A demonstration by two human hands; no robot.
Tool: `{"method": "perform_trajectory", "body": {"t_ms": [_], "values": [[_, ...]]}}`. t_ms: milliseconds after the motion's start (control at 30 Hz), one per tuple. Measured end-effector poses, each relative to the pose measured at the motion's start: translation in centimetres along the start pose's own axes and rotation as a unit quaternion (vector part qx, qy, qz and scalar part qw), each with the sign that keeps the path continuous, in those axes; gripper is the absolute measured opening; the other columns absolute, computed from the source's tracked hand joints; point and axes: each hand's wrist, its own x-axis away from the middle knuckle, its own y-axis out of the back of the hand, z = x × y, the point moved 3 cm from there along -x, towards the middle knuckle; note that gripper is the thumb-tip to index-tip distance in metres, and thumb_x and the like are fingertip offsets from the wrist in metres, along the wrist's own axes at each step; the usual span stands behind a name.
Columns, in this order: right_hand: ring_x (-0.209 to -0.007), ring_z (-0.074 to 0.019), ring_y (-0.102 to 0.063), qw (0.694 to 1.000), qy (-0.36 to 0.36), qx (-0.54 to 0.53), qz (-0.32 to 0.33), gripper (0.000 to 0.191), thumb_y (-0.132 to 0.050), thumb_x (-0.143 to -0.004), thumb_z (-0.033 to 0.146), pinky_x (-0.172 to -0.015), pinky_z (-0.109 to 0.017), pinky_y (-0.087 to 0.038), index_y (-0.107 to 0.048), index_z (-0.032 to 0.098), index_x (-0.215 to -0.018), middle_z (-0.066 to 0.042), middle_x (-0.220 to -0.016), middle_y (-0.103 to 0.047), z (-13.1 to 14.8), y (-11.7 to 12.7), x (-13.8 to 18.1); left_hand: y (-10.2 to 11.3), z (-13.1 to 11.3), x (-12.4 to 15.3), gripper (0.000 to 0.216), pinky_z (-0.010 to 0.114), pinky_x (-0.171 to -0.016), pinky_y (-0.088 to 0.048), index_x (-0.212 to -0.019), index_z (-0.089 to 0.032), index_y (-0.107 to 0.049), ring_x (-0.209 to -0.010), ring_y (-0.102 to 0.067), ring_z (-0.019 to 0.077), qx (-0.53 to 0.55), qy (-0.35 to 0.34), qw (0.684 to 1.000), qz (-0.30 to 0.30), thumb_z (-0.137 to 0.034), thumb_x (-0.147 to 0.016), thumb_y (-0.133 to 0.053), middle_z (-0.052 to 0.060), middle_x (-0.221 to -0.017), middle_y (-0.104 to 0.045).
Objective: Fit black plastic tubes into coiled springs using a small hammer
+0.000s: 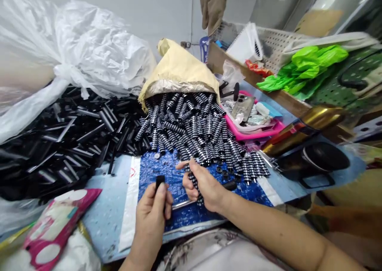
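Note:
My left hand (151,209) is closed around a short black plastic tube (160,180), whose top end stands up past the thumb. In my right hand (209,189) the fingers wrap round a dark ribbed cylinder (193,181) with silvery rings. A thin metal rod (182,204) runs between the two hands; which hand holds it, if either, I cannot tell. Both hands are above a blue woven sheet (193,219). Just beyond them lies a heap of similar ribbed cylinders (193,131), spilling from a cream sack (185,68).
Loose black tubes (74,143) are piled at left under a white plastic bag (98,44). A pink wipes packet (56,231) lies front left. On the right are a pink tray (253,133) with a phone, a golden flask (310,127) and a black mug (313,163).

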Motion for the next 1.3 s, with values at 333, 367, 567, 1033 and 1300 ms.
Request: {"method": "perform_trajectory", "body": {"t_ms": [333, 367, 567, 1033, 1300], "values": [[-0.143, -0.0315, -0.041, 0.930, 0.218, 0.289, 0.068, 0.084, -0.065, -0.082, 0.071, -0.111, -0.047, -0.044, -0.042, 0.028, -0.149, -0.012, -0.156, -0.040, 0.2, 0.0, 1.4, -1.4, -0.4, 0.8, 0.027, 0.024, -0.062, -0.042, -0.085, -0.016, -0.068, -0.066, -0.048, 0.0122, -0.064, -0.048, 0.996, 0.043, -0.042, -0.080, -0.074, -0.001, -0.073, -0.059], [-0.150, -0.0342, -0.028, 0.880, 0.281, 0.371, 0.094, 0.100, -0.073, -0.075, 0.070, -0.115, -0.052, -0.039, -0.031, 0.029, -0.156, -0.012, -0.163, -0.027, 0.5, 0.4, 1.8, -1.1, -0.5, 1.0, 0.028, 0.024, -0.062, -0.042, -0.086, -0.016, -0.068, -0.066, -0.048, 0.0120, -0.046, -0.034, 0.997, 0.043, -0.042, -0.079, -0.076, -0.001, -0.073, -0.059], [-0.145, -0.0320, -0.039, 0.672, 0.466, 0.553, 0.158, 0.100, -0.079, -0.083, 0.039, -0.118, -0.050, -0.039, -0.019, 0.019, -0.160, -0.018, -0.156, -0.040, 1.1, 1.2, 3.5, -0.6, -0.8, 2.0, 0.035, 0.023, -0.058, -0.038, -0.081, -0.016, -0.066, -0.061, -0.044, 0.0103, -0.011, -0.018, 0.999, 0.049, -0.050, -0.084, -0.071, -0.003, -0.066, -0.053], [-0.139, -0.0299, -0.047, 0.558, 0.510, 0.651, 0.074, 0.088, -0.069, -0.090, 0.045, -0.113, -0.045, -0.047, -0.026, 0.007, -0.156, -0.023, -0.142, -0.054, 0.3, -0.7, 4.2, -0.1, 0.3, 0.8, 0.041, 0.027, -0.084, -0.051, -0.101, -0.016, -0.076, -0.092, -0.064, 0.0193, 0.116, 0.071, 0.990, 0.039, -0.046, -0.073, -0.084, 0.006, -0.096, -0.073], [-0.136, -0.0280, -0.051, 0.571, 0.484, 0.655, 0.103, 0.097, -0.069, -0.084, 0.062, -0.110, -0.042, -0.048, -0.031, 0.005, -0.152, -0.022, -0.142, -0.056, 2.2, 0.2, 2.9, 2.2, 0.0, -2.6, 0.040, 0.024, -0.051, -0.056, -0.089, -0.016, -0.070, -0.056, -0.067, 0.0163, 0.158, 0.160, 0.974, -0.032, -0.028, -0.058, -0.092, 0.003, -0.075, -0.073]]}}
